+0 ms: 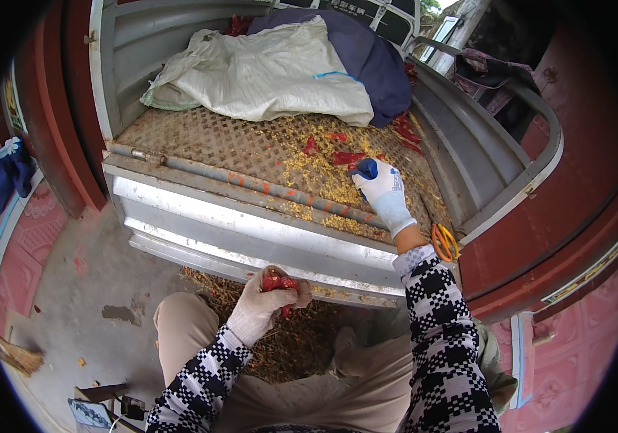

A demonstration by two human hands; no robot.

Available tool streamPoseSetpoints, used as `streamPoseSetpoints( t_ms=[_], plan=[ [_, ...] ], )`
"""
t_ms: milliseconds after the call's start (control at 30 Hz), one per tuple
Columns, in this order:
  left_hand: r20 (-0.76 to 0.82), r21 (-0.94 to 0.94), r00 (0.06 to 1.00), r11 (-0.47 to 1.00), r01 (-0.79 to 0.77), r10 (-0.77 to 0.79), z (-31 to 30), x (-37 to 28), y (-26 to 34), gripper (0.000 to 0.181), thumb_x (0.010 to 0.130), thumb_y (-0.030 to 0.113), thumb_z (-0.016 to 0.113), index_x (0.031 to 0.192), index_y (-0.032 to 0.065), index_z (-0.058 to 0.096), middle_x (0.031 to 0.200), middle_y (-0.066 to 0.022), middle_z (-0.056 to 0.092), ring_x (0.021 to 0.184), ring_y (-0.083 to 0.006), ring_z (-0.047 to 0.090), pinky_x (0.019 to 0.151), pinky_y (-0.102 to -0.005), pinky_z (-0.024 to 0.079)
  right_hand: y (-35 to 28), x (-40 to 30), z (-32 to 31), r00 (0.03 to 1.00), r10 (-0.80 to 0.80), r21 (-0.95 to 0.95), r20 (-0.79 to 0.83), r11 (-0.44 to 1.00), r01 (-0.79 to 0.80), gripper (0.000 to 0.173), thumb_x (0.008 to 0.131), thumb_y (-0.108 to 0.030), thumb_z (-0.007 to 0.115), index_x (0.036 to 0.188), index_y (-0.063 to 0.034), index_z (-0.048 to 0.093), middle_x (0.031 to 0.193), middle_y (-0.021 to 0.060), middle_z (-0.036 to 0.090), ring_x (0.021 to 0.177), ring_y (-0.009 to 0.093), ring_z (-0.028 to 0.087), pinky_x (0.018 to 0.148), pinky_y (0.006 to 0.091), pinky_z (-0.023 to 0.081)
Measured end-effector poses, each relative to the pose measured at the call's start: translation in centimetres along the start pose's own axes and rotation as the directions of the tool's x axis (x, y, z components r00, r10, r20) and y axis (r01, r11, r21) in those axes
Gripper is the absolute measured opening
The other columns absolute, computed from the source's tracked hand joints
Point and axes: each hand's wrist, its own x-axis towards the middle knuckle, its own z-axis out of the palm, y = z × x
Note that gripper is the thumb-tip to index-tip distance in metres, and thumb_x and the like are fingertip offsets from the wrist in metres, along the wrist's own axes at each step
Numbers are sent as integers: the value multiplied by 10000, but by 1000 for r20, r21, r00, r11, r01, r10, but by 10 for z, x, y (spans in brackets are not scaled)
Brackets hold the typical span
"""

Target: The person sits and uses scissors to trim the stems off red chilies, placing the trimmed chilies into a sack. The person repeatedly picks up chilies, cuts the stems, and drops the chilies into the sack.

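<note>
My left hand (268,303), in a pale knitted glove, is closed around red dried chili peppers (280,282) in front of the lowered tailgate. A white glove with blue fingertips covers my right hand (379,187), which reaches onto the rusty cargo bed (206,135). Its fingers are curled at a red pepper piece near the fingertips; whether they grip it is hidden. Just left of them lies a red chili pepper (345,157), with smaller pieces beyond. Yellow seeds (336,187) are scattered over the bed and its edge.
A white woven sack (265,70) and a dark blue cloth (368,59) lie across the bed's far part. Metal side walls (466,146) flank it. Orange-yellow rings (444,242) sit by my right wrist. Below the tailgate (254,216), stems and debris (287,346) cover the ground between my legs.
</note>
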Motion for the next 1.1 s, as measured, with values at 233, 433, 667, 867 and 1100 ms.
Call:
streamPoseSetpoints(
  t_ms=[233,433,667,867,1100],
  plan=[
    [-31,-40,999,999,-26,24,11,-2,-8,300,790,-24,627,1049,-32,477,1067,-183,625,964,-263,654,919,-400,541,-30,-159,17,991,-45,587,123,809,-36,220,819,-162,685,957,9,660,803,145,685,707,197,656,666,326,515],
    [-89,3,996,1000,-31,31,0,4,-31,302,792,-57,605,1065,-9,486,969,-107,619,842,-193,629,815,-333,543,-51,-213,47,988,-146,368,46,922,120,276,873,-150,634,1106,-1,629,963,243,661,861,404,660,719,402,536],
    [-33,-76,999,997,-29,27,-1,2,-30,392,765,-58,610,1132,30,503,954,-100,604,895,-203,637,787,-397,598,-7,-184,-11,943,-333,282,23,907,313,365,853,-210,650,1170,-33,613,987,205,666,904,370,658,769,397,528],
    [89,-135,993,987,89,-77,7,5,-29,544,763,-5,630,1287,17,490,921,-72,612,823,-178,620,809,-389,568,146,-99,-96,961,260,-432,-95,859,-275,502,803,-259,682,1252,-67,565,1130,173,658,1046,338,636,883,403,510],
    [95,-152,993,985,79,-65,-2,-1,-28,324,804,50,634,1119,-1,574,928,-81,636,764,-171,622,783,-377,572,178,-78,-78,887,461,-561,28,742,-368,449,785,-197,654,1211,-62,612,1158,185,666,1094,332,636,912,403,512]
  ],
)
